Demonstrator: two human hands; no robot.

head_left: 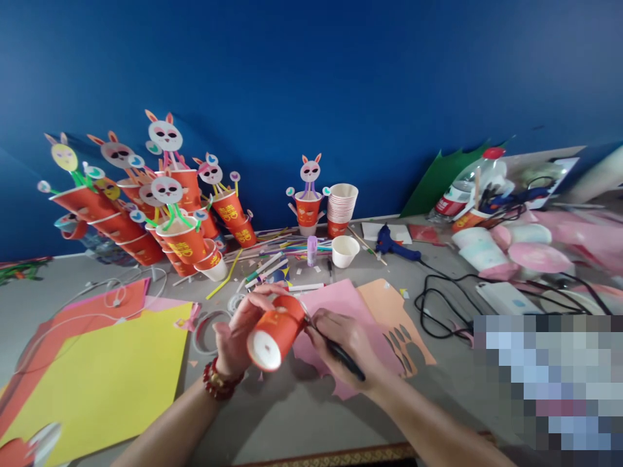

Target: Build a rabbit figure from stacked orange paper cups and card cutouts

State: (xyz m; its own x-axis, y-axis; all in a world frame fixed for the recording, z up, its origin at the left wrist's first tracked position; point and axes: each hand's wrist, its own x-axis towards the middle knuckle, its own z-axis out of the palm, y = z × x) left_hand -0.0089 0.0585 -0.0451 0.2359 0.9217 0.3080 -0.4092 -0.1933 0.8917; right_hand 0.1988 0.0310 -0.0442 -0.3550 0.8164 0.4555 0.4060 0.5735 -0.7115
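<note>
A red paper cup (275, 331) is tilted in front of me, its white base turned towards the camera. My left hand (242, 324), with a beaded bracelet at the wrist, is closed round the cup's left and upper side. In my right hand (343, 337) is a slim black-handled tool (344, 360). The front of this tool meets the right end of the cup, near the rim; its exact kind I cannot make out. Under and beyond the hands lies a pink paper sheet (341, 305) with cut edges, overlapping an orange sheet (379, 298) with cut-out holes.
Red cups with paper rabbit heads (180, 243) stand at the back left. A cup stack (342, 207), a white cup (345, 251) and a purple glue stick (312, 251) stand mid-back. A blue glue gun (396, 245) trails a black cable rightward. Yellow paper (121, 376) lies left.
</note>
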